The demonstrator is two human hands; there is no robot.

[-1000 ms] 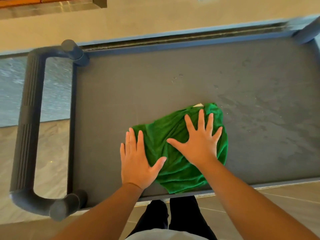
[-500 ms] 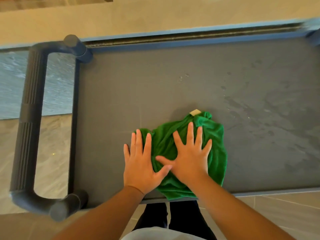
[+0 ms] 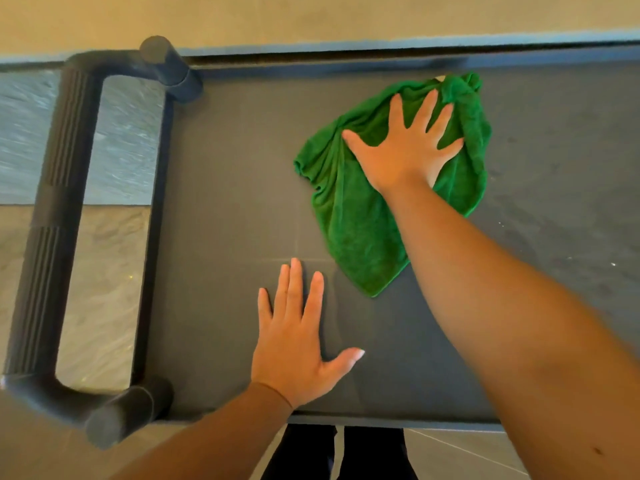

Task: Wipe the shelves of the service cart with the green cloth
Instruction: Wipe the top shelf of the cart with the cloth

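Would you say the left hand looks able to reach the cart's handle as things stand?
Probably yes: the left hand lies flat on the shelf, holding nothing, and only bare shelf separates it from the handle.

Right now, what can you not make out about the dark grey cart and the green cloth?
Head view only:
Lower shelves: hidden under the dark grey top shelf.
Top shelf's right end: cut off by the frame edge.
Surface beneath the crumpled green cloth: covered by it and the right hand.
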